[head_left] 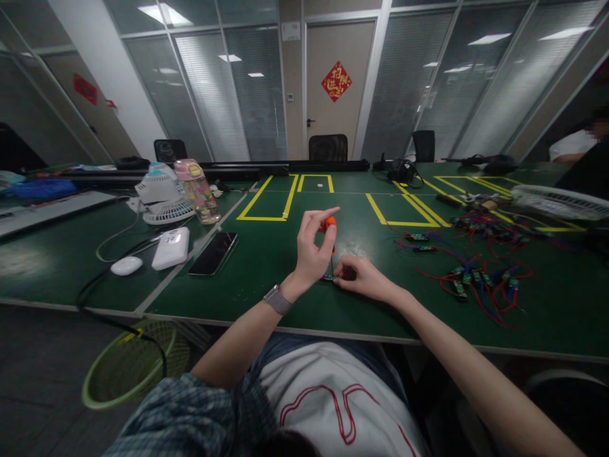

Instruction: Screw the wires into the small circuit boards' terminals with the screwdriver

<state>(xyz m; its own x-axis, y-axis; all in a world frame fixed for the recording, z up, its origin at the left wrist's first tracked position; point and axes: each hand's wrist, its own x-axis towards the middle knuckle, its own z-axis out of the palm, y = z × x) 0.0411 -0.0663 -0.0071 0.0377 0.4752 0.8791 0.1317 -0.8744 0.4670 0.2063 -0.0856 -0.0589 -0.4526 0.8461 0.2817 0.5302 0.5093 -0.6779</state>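
My left hand [313, 254] is closed on the orange handle of a screwdriver [330, 221], with the index finger stretched out over its top. The thin dark shaft points down, its tip close to a small green circuit board [328, 277] on the table. Thumb and fingers of my right hand [362, 277] pinch the right end of that board. Part of the board is hidden behind my hands, so I cannot see whether the tip touches it.
Several wired circuit boards [469, 277] lie at the right, with a larger tangled pile [490, 222] behind. A phone [214, 252], a white power bank [171, 247], a mouse [126, 265], a bottle [198, 193] and a white fan [162, 193] stand left. Yellow tape marks the green table.
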